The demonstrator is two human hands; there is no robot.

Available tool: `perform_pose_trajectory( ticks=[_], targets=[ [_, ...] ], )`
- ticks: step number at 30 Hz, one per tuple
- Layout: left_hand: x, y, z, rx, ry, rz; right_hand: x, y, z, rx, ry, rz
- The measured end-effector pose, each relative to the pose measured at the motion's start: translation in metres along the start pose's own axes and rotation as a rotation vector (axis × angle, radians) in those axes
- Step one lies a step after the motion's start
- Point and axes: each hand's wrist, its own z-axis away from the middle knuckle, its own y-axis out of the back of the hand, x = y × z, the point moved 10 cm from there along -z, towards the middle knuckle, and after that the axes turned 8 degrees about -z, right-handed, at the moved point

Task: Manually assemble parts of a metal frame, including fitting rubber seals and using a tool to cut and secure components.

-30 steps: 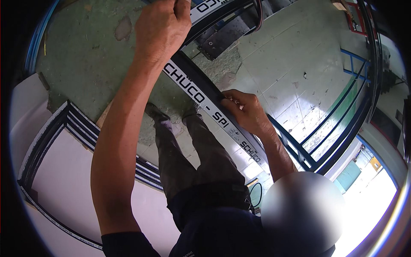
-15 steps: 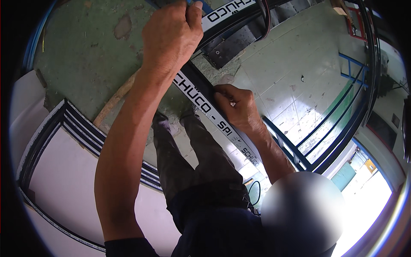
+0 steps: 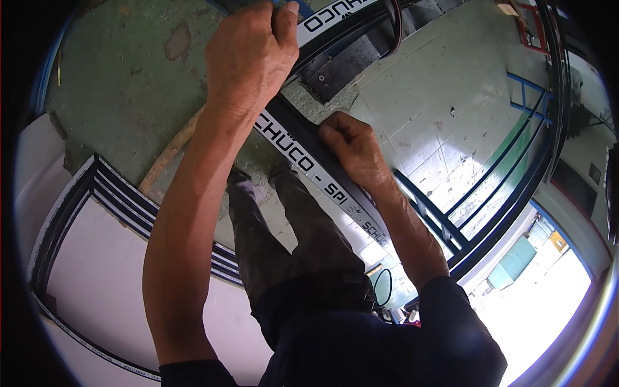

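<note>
A black window-frame profile [image 3: 329, 168] with a white printed film along its side runs diagonally in front of me. It meets a second profile [image 3: 332, 22] of the same kind at the top. My left hand [image 3: 251, 55] is closed over the corner where they meet, thumb up; what its fingers hold is hidden. Lower on the diagonal profile, my right hand [image 3: 356, 147] rests with curled fingers against the black upper face. Whether it pinches anything there cannot be seen. A thin black strip [image 3: 397, 29] hangs in a loop over the upper profile.
Another black-and-white frame [image 3: 122, 193] lies around a pale panel [image 3: 97, 251] at left. A wooden strip [image 3: 169, 155] leans behind my left forearm. Blue metal racks [image 3: 445, 222] stand at right on the tiled floor. A bright doorway [image 3: 541, 284] opens at lower right.
My right hand has shifted slightly up and its fingers have turned down onto the profile. The left hand has moved a little left with the view.
</note>
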Motion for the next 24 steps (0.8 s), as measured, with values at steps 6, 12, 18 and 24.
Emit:
perform_pose_trajectory(
  ticks=[6, 12, 18, 24],
  targets=[
    [0.004, 0.001, -0.001, 0.012, -0.047, -0.014, 0.009, -0.004, 0.001, -0.066, -0.097, -0.102],
    [0.0, -0.001, 0.001, -0.01, -0.032, -0.035, -0.005, -0.007, -0.008, -0.104, -0.03, -0.062],
    [-0.005, -0.005, 0.0, -0.055, 0.023, -0.023, 0.03, -0.019, 0.001, -0.235, -0.417, -0.257],
    [0.002, 0.003, -0.006, -0.021, 0.039, -0.056, 0.005, -0.017, -0.005, -0.124, -0.124, 0.057]
  ],
)
